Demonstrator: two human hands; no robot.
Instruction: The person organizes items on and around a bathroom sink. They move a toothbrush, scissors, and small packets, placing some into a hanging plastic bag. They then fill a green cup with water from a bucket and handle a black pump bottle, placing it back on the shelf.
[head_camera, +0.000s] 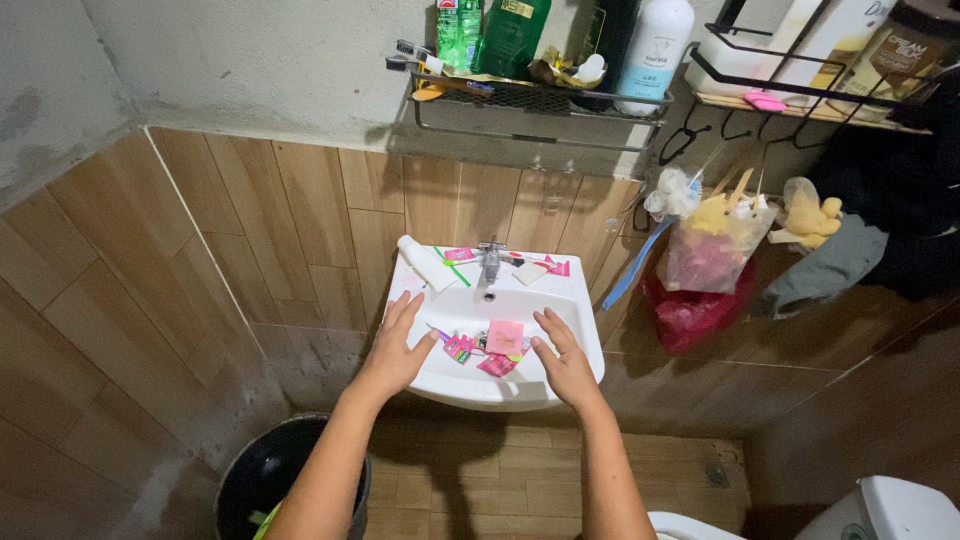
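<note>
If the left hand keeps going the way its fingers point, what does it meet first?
Probably the white tube lying on the sink's back ledge; the left hand points up toward it, though depth is unclear.

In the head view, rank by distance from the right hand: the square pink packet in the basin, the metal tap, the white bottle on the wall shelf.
1. Square pink packet, in the basin just left of the right hand.
2. Metal tap, at the basin's back.
3. White bottle, up on the wall shelf.

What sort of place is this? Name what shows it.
Most likely a small home bathroom: a white sink with a tap, a wall rack of bottles and toothbrushes, and a toilet in the corner.
</note>
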